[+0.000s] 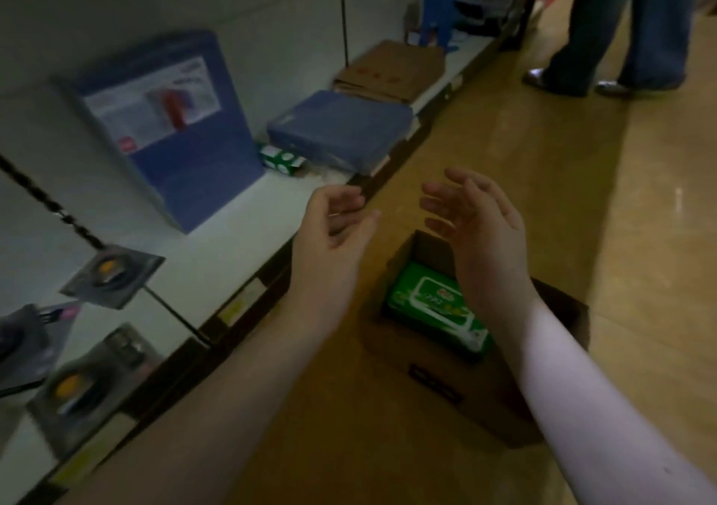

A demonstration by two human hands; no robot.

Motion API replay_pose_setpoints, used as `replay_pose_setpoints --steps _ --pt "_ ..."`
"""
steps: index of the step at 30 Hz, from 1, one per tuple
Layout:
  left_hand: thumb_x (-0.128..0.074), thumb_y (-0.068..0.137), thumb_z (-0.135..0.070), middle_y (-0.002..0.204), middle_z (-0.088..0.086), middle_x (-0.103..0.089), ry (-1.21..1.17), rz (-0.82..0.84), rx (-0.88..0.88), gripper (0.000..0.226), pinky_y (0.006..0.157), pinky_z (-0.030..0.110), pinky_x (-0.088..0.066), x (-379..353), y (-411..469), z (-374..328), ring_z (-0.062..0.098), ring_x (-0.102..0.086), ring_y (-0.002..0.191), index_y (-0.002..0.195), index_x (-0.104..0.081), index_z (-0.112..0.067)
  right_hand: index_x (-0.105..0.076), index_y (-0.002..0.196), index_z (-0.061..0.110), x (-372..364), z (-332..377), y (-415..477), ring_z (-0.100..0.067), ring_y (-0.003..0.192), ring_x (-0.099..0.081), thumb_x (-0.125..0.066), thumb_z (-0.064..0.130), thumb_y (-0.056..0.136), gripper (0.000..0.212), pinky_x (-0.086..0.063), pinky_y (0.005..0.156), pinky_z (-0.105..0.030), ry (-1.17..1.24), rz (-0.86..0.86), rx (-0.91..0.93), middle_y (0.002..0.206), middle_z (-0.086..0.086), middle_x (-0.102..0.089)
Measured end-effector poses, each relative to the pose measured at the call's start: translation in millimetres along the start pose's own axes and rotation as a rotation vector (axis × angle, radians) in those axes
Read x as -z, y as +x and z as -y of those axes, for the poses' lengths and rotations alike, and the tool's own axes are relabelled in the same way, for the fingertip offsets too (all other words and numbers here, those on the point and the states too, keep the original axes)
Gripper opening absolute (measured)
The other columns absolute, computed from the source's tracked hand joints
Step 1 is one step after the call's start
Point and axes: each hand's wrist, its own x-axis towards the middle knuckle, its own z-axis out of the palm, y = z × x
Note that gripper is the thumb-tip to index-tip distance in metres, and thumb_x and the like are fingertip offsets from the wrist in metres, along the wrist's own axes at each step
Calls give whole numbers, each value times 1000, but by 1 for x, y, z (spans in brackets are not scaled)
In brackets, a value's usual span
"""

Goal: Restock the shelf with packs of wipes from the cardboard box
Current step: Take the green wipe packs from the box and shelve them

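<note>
— As the cardboard box (426, 392) stands open on the floor (582, 233), what do you see inside it?

— One green pack of wipes (430, 306) lies flat in it, with the white label up. The right forearm hides part of the box, so I cannot tell if there are more packs.

— And on the shelf (232, 240)?

— It is a low white shelf, just beside the box on the left. A tall blue carton (174, 128) leans on the back wall. Farther along, a flat blue carton (341, 124) lies down, and a small green and white pack (281, 157) is between the two. Behind these is some folded cardboard (392, 70). Dark packets (112, 275) hang on hooks at the near left.

— And the room?

— It is a dim shop aisle with a yellowish floor. Another person's legs (620, 27) stand at the far right.

— How are the hands?

— Both hold nothing. The left hand (329, 229) is over the shelf edge, and the right hand (477, 225) is above the far end of the box. The palms face each other, and the fingers are loosely bent and a little apart.
</note>
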Motion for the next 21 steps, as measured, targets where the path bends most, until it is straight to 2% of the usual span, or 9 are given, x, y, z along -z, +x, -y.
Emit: replay_pose_setpoints --steps 2,5,9,11,13,15,18,21 --pt "-61 88 -22 108 -8 -58 40 42 39 20 83 20 -48 -21 2 18 5 -58 101 107 -53 -25 -63 96 20 22 -9 5 -18 88 -66 -39 19 99 24 -48 76 -32 18 -44 -20 89 -1 -72" --pt "-60 89 -23 109 -11 -54 76 108 114 21 76 14 -43 -54 5 44 2 -54 103 106 -49 -27 -62 97 18 55 -21 10 -20 89 -66 -39 18 99 23 -49 78 -32 35 -122 -55 90 -3 -71" --pt "-61 88 -25 112 -11 -51 111 136 223 34 64 9 -45 -82 9 75 -3 -51 97 117 -44 -23 -63 97 19 85 -35 15 -19 91 -68 -39 19 99 24 -50 76 -29 -9 -183 -85 93 -4 -72" --pt "-63 86 -30 119 -8 -47 226 233 289 43 73 15 -47 -94 15 92 1 -51 100 122 -39 -23 -63 97 19 99 -43 19 -18 95 -67 -40 19 99 23 -49 77 -28 -38 -224 -123 96 -3 -72" --pt "-66 84 -34 133 0 -43 432 345 388 59 90 32 -49 -99 25 114 17 -50 115 131 -33 -22 -62 98 20 109 -56 21 -18 102 -64 -40 19 99 21 -48 79 -27 -72 -267 -189 102 -2 -70" --pt "-69 82 -34 145 9 -33 613 421 494 77 103 40 -41 -106 35 133 27 -40 129 141 -23 -16 -59 103 20 122 -70 22 -16 103 -60 -41 20 99 19 -47 75 -26 -90 -305 -287 111 -2 -64" --pt "-70 81 -32 154 15 -20 554 395 712 99 110 43 -30 -116 44 151 32 -27 139 150 -3 -8 -49 121 17 139 -91 22 -16 87 -60 -42 24 99 25 -48 62 -27 -117 -341 -467 109 -6 -56" --pt "-71 81 -33 154 16 -20 442 355 855 102 110 45 -27 -129 48 168 34 -25 139 150 0 -9 -39 131 11 154 -114 27 -23 81 -60 -42 26 98 36 -47 60 -31 -129 -376 -679 96 -8 -56"
